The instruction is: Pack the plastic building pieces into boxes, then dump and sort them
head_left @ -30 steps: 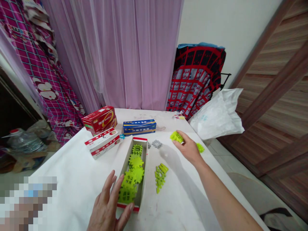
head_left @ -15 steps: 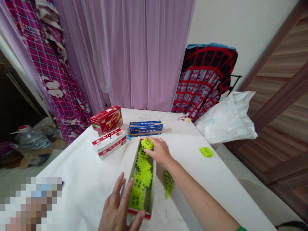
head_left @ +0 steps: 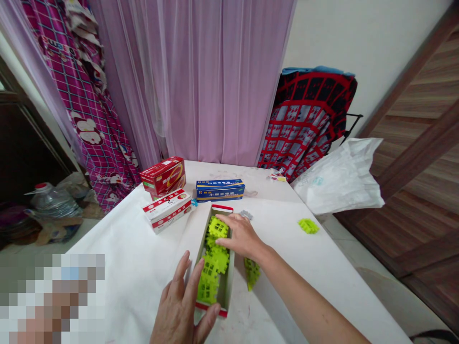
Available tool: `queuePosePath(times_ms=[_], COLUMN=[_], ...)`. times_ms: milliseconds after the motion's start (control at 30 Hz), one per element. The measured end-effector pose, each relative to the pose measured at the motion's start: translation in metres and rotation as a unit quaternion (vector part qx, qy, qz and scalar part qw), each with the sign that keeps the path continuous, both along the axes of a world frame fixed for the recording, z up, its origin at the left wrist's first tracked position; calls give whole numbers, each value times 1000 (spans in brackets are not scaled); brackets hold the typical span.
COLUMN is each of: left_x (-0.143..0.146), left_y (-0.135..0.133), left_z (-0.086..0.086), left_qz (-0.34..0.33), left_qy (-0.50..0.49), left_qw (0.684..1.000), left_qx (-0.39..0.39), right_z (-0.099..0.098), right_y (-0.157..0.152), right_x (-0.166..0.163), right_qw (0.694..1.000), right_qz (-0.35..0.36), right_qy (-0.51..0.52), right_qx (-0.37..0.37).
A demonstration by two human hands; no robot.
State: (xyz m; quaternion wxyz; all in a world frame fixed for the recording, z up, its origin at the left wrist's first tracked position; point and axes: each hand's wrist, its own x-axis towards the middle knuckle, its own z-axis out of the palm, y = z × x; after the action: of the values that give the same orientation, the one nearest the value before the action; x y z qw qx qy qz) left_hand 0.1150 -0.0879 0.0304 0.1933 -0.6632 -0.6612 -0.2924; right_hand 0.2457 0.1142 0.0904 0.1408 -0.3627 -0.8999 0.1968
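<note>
A long, narrow open box [head_left: 231, 286] with red ends lies lengthwise on the white-covered table. Several lime-green plastic building pieces [head_left: 218, 260] with notched edges and square holes lie inside it. My right hand [head_left: 245, 236] reaches in over the right wall, its fingers and thumb closed on a green building piece [head_left: 218, 228] near the far end. On the left, my left hand [head_left: 179, 303] is open with fingers spread, fingertips at the box's left wall and thumb near its front end. Another green piece [head_left: 252, 273] lies right of the box, partly under my right forearm.
A blue box [head_left: 220, 190], a red box [head_left: 163, 177] and a white-and-red box [head_left: 167, 210] stand toward the back. A grey piece [head_left: 246, 215], a blue piece [head_left: 194, 202] and a green piece [head_left: 308, 226] lie loose. A white plastic bag [head_left: 340, 179] is at the right edge.
My right hand has drawn the green piece nearer along the box, baring the far red end. A grey piece now shows behind that hand. My left hand stays beside the box.
</note>
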Motion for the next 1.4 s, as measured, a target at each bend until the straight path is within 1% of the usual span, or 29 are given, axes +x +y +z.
queuePosePath(times_ms=[100, 300, 433, 567, 667, 767, 833, 900, 1000, 1067, 1133, 1167, 1233, 1267, 1333, 1400], left_x=[1, 2, 2, 2, 1, 1, 2, 2, 2, 0, -5, -7, -12, -13, -13, -11], left_y=[-1, -6, -7, -7, -6, -6, -5, -4, -3, -3, -2, -1, 1, 2, 4, 6], left_z=[1, 1, 2, 4, 4, 4, 6, 8, 10, 9, 6, 4, 0, -2, -4, -5], left_qz=[2, 14, 9, 13, 12, 11, 13, 17, 18, 13, 8, 5, -5, -14, -26, -24], left_qy=[-7, -75, -75, -79, -78, -79, -78, -71, -57, -45, -37, -36, -34, -34, -43, -62], left_qw=[1000, 997, 997, 996, 996, 996, 996, 997, 998, 999, 999, 999, 999, 999, 999, 998], left_qx=[2, -23, -25, -32, -38, -43, -40, -36, -24, -18, -15, -15, -10, -8, -8, -4], right_z=[2, 4, 3, 5, 8, 12, 13, 10, -2, -14, -25, -29, -35, -36, -39, -44], right_y=[-2, -28, -45, -50, -51, -49, -41, -27, 5, 29, 52, 63, 80, 87, 99, 107], right_x=[4, 12, 14, 14, 16, 25, 35, 50, 80, 106, 134, 149, 178, 191, 211, 222], right_qw=[1000, 998, 996, 994, 995, 997, 997, 997, 993, 985, 968, 954, 918, 900, 875, 870], right_qz=[-7, 57, 85, 105, 98, 71, 41, -2, -92, -167, -245, -288, -377, -417, -470, -481], right_qy=[12, 12, 9, -3, 7, 28, 45, 61, 59, 35, 8, -1, -20, -32, -61, -89], right_qx=[-4, -13, -10, 2, 22, 32, 38, 43, 39, 37, 63, 87, 120, 123, 101, 62])
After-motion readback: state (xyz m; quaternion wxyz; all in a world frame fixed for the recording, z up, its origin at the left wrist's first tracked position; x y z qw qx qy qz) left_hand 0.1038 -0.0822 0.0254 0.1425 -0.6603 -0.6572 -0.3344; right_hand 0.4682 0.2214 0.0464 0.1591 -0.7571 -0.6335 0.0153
